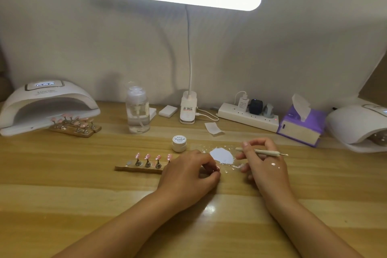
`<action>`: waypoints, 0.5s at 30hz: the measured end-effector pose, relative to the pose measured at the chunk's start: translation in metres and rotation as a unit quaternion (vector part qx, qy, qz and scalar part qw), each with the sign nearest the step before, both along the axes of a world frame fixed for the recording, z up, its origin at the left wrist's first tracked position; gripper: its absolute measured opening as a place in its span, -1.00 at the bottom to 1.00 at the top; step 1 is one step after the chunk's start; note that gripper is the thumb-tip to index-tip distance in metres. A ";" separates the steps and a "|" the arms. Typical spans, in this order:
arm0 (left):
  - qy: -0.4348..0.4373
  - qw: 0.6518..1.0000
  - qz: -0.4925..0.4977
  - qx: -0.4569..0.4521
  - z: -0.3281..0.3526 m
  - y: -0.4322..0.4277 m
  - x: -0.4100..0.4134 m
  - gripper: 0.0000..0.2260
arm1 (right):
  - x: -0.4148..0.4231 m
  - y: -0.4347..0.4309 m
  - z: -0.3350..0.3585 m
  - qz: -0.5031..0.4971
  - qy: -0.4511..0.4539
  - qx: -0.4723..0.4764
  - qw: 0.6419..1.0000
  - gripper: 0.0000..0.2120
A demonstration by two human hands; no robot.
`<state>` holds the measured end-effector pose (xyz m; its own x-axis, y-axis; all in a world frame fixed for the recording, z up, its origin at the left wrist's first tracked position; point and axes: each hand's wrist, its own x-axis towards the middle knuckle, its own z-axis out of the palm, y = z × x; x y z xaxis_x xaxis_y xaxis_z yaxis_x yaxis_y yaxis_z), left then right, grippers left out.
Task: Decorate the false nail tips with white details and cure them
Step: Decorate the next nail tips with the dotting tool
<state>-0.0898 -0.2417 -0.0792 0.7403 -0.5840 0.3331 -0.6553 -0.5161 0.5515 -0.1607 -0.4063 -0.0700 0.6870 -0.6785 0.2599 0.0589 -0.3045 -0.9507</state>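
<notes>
Four nail tips [147,156] stand at nine o'clock of our left hand [188,174]; whether its curled fingers pinch anything, we cannot tell. Our right hand [268,167] pinches the dotting tool [261,151] beside the white patch [222,155], likely for loading.

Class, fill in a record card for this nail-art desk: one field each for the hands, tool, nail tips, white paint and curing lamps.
Left hand: fingers curled at the right end of the wooden strip; any hold hidden
Right hand: grips the dotting tool; white dabs on its back
Nail tips: four pink ones visible, on stands on the strip
White paint: closed jar; white patch on the table between the hands
Curing lamps: left lamp with more tips at its mouth; right lamp at the frame edge
</notes>
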 end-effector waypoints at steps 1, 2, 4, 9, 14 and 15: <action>0.002 1.000 -0.001 0.000 0.000 0.000 0.000 -0.88 | -0.001 0.001 0.002 0.005 -0.012 0.006 1.000 -0.91; 0.002 1.000 -0.003 0.000 -0.001 0.000 0.001 -0.89 | -0.003 0.002 0.003 0.010 -0.023 0.005 1.000 -0.92; 0.005 1.000 -0.013 -0.007 -0.001 0.000 0.001 -0.93 | -0.005 0.005 0.007 0.020 -0.035 -0.004 0.999 -0.95; 0.022 0.999 -0.033 -0.022 -0.001 0.001 0.005 -0.88 | -0.005 0.015 0.009 0.060 -0.017 0.118 0.991 -0.81; 0.027 0.998 -0.032 -0.036 -0.005 0.000 0.007 -0.92 | -0.006 0.021 0.009 0.080 0.005 0.128 0.989 -0.80; 0.028 0.998 -0.031 -0.038 -0.005 0.000 0.007 -0.93 | -0.007 0.022 0.009 0.085 0.017 0.120 0.989 -0.79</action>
<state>-0.0824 -0.2416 -0.0843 0.7221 -0.6044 0.3366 -0.6515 -0.4304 0.6248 -0.1674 -0.3843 -0.0606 0.8025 -0.5912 0.0802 0.0563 -0.0587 -0.9967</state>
